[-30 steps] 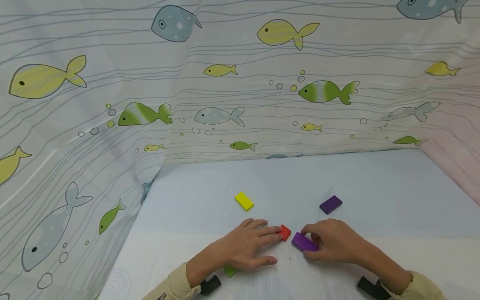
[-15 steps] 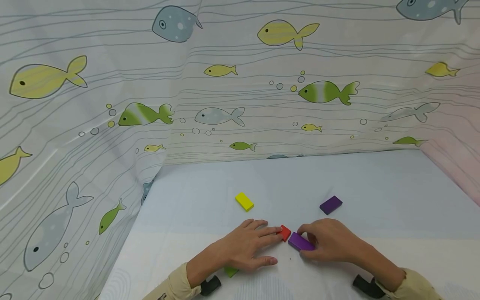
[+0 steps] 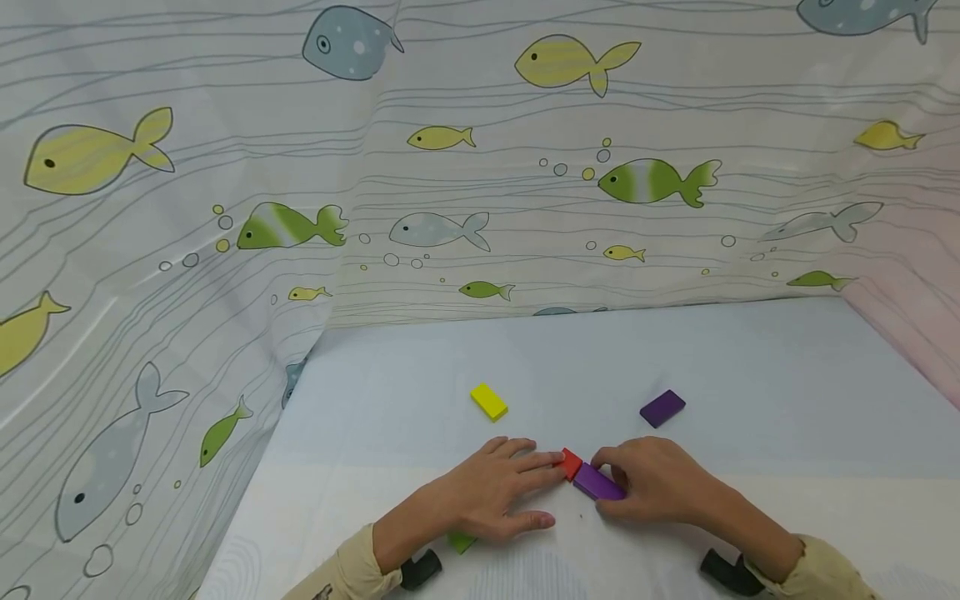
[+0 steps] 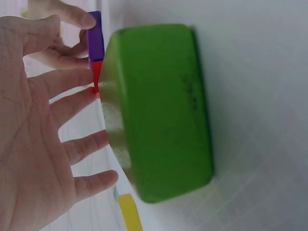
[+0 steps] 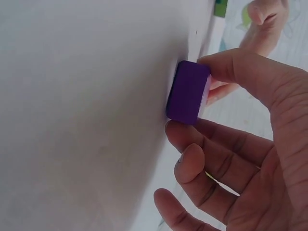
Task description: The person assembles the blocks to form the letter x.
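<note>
Near the front middle of the table, my right hand point(image 3: 663, 483) pinches a purple rectangular block point(image 3: 597, 482) between thumb and fingers. One end of that block meets a red block point(image 3: 572, 463), and the two lie in a slanting line. My left hand point(image 3: 487, 492) is spread palm down, its fingertips on the red block, which they partly cover. Under the left wrist lies a green block point(image 4: 163, 110), mostly hidden in the head view but large in the left wrist view. The right wrist view shows the purple block end-on.
Farther back on the white table point(image 3: 570, 358) lie a yellow block point(image 3: 489, 402) on the left and a dark purple block point(image 3: 662, 408) on the right. A fish-print curtain point(image 3: 480, 183) hangs behind the table and along its left side.
My right hand has slid the purple block leftward until it meets the red block, closing the small gap between them. The left hand has kept its place.
</note>
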`<state>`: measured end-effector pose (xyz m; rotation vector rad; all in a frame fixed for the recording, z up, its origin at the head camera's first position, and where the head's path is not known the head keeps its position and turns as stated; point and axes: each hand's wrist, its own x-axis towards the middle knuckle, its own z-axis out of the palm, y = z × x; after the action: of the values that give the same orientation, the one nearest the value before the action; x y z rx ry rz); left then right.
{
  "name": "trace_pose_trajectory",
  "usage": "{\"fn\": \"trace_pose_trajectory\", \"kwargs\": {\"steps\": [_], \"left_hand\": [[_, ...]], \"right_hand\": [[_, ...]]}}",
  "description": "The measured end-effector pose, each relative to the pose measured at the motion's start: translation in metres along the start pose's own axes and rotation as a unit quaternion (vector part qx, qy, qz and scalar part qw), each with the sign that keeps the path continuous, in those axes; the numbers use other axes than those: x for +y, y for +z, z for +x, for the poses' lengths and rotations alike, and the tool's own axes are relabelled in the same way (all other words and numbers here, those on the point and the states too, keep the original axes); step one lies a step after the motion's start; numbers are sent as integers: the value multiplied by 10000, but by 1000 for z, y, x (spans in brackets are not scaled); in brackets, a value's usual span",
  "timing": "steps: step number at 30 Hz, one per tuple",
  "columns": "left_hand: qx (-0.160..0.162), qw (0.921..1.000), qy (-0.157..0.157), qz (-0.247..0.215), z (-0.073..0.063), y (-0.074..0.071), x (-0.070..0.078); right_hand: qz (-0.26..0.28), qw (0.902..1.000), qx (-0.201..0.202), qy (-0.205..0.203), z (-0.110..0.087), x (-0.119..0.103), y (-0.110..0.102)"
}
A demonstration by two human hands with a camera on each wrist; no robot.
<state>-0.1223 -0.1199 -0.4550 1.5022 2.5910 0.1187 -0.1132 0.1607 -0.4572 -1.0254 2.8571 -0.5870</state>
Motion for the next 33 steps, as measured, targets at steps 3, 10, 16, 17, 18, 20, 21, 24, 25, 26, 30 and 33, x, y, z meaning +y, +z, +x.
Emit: {"fn": "trace_pose_trajectory", "kwargs": {"steps": [3, 10, 16, 17, 18, 20, 21, 24, 25, 26, 30, 33], "left_hand": [[6, 10000, 10, -5, 0, 0, 0], [37, 10000, 9, -24, 0, -2, 1], [44, 10000, 7, 2, 0, -1, 1], [44, 10000, 7, 11, 0, -1, 1], [44, 10000, 9, 17, 0, -1, 1], [38, 10000, 9, 30, 0, -1, 1], [34, 10000, 15, 35, 0, -1, 1], [32, 10000, 23, 36, 0, -1, 1], [32, 10000, 25, 45, 0, -1, 1], [29, 10000, 25, 49, 0, -2, 1], [20, 10000, 24, 68, 1, -2, 1], [5, 10000, 18, 50, 1, -3, 1]], "right_hand": [[-41, 10000, 15, -2, 0, 0, 0], [-103, 9999, 84, -35, 1, -1, 1], [-115, 9999, 87, 8, 1, -3, 2], [-118, 9999, 90, 17, 1, -3, 2], [-121, 9999, 98, 22, 0, -3, 2], [-136, 9998, 108, 37, 0, -4, 2], [-140, 9998, 108, 51, 0, -4, 1], [-160, 9998, 94, 102, -1, -5, 1], [-177, 9997, 94, 120, -1, -5, 1], [-186, 9997, 92, 134, -1, -5, 1], [-223, 9995, 179, 108, -3, -5, 0], [-247, 9992, 318, 68, -4, -4, 0]]}}
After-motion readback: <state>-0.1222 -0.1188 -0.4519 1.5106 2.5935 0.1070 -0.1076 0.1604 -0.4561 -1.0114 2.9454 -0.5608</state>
